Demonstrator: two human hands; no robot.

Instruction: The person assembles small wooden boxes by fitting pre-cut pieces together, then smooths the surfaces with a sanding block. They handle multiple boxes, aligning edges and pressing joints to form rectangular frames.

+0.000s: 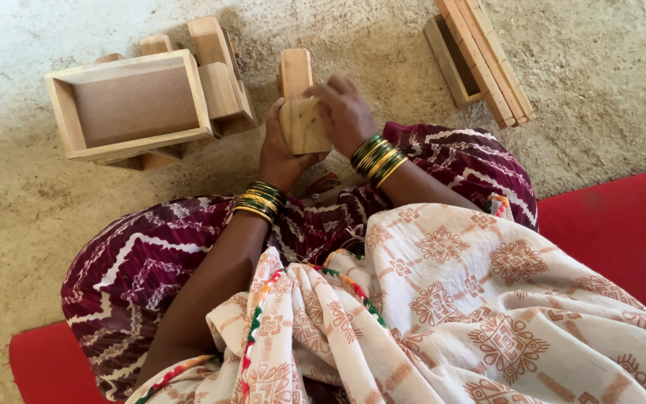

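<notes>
At the left of the view an open wooden box frame lay on the concrete floor, its cavity facing up, resting on a cluster of further wooden pieces stacked behind and to its right. None of these was in contact with either hand.

At centre, the left hand was cupped under and around the near end of a wooden block, fingers wrapped on its left face, bangles at the wrist. The block was held just above the lap, between the knees, clear of the floor as far as could be judged. Its long axis ran away from the person, roughly straight ahead, with the far end rising past the fingers.

The right hand was closed over the block's right and upper face, fingers curled down onto it. Both hands therefore gripped the one piece, pressed against opposite sides; neither was nearer than the other. Whether the block was one piece or two joined parts could not be determined.

At the right, a second wooden frame assembly lay well apart on the floor. A red mat lay under the seated person.
</notes>
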